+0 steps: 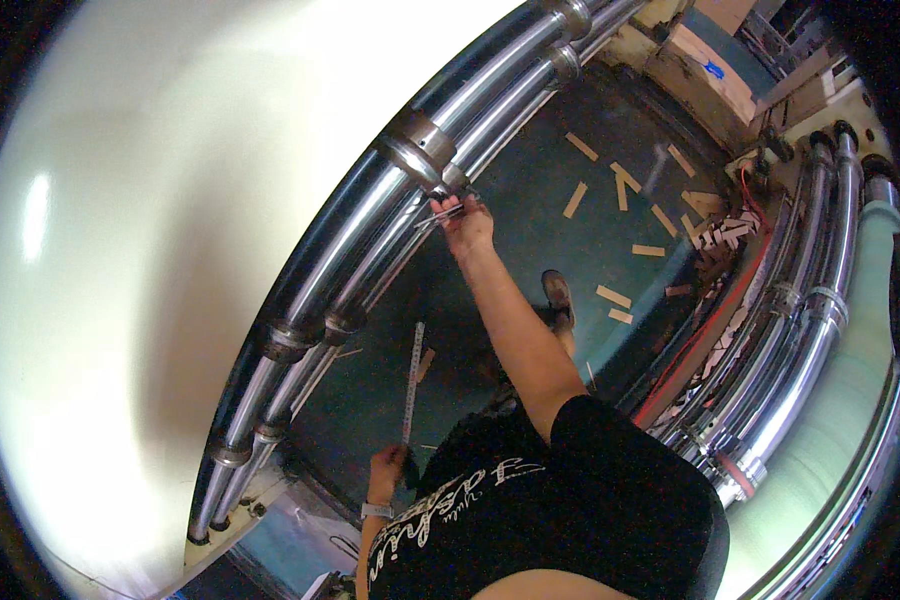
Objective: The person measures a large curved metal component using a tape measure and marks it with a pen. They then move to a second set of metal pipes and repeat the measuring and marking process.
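Note:
My right hand (pixel 467 226) reaches up to the shiny metal shafts, its fingers closed round a thin metal rod-like tool (pixel 432 218). Just above those fingers a steel collar (pixel 419 148) sits round the thicker shaft (pixel 345 228); whether the tool touches it I cannot tell. Low down, near my body, my left hand (pixel 388 468) is closed on a tape measure. Its pale marked blade (pixel 413 385) stretches away from the hand over the dark floor. The part of it inside the hand is mostly hidden.
A large smooth white roll (pixel 160 250) fills the left side, beyond the shafts. Flat tan strips (pixel 613 296) lie scattered on the dark green floor (pixel 530 230). More metal shafts (pixel 800 340) and a pale green roll (pixel 850 370) run along the right, beside heaped scraps (pixel 725 235).

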Demonstrator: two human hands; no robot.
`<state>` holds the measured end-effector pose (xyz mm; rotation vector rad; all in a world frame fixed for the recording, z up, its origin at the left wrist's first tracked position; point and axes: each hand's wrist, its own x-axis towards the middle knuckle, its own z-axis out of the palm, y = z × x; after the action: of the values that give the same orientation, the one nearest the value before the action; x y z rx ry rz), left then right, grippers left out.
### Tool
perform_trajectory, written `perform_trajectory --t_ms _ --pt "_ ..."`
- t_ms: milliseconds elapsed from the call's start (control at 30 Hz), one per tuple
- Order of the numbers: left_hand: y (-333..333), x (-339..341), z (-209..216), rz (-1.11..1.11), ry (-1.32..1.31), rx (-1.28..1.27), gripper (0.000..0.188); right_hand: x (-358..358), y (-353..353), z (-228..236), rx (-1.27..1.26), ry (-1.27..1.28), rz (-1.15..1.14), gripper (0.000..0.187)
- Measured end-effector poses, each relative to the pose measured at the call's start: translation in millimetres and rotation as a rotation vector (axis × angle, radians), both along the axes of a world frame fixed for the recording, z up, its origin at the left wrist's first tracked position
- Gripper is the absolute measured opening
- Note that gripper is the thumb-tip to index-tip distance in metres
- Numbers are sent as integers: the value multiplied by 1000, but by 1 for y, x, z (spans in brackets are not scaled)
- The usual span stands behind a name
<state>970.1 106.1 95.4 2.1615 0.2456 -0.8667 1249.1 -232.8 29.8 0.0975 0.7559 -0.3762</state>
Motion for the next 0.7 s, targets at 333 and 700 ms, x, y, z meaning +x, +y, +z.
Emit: perform_trajectory --t_ms 333,700 --pt "-27 21 5 -138 -85 112 25 -9 3 -22 -445 -136 109 15" --pt "-15 4 -14 -34 14 101 26 5 8 -30 -581 60 249 20"
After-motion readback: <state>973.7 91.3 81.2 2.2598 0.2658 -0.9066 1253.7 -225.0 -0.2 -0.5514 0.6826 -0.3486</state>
